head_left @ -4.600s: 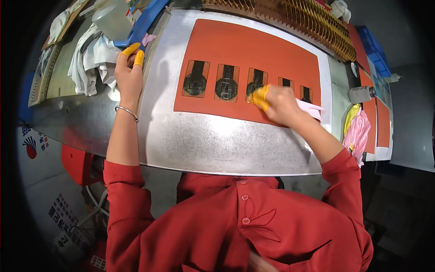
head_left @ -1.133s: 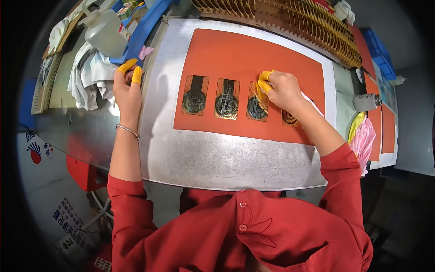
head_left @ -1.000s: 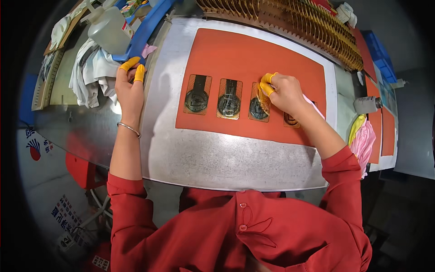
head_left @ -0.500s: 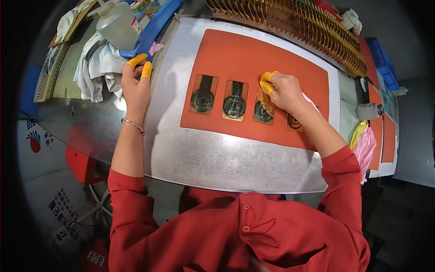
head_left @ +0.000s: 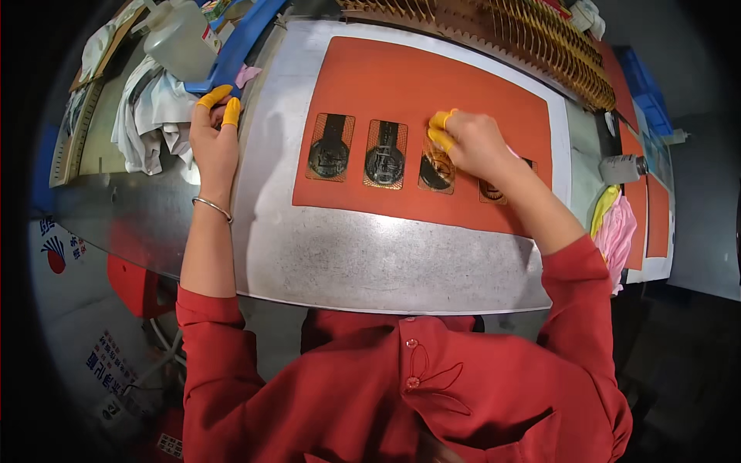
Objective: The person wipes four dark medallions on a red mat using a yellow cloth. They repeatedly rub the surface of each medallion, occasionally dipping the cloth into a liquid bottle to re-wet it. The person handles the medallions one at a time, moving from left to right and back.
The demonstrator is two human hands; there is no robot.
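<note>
Yellow-capped fingertips (head_left: 438, 130) of the right hand (head_left: 472, 143) press together on the third medal-shaped piece (head_left: 437, 171) in the row on the orange mat (head_left: 432, 77); it looks thin, stiff and light, best taken by its edge. The left hand (head_left: 214, 147) rests flat, fingers together, at the metal table (head_left: 370, 255) edge. White cloths (head_left: 150, 116), a plastic bottle (head_left: 179, 37) and a wooden rack (head_left: 525, 38) lie well apart, blocking nothing

Bare grey metal tabletop (head_left: 370, 258) lies open near the body; wooden slotted rack (head_left: 532, 38) walls the far edge.
</note>
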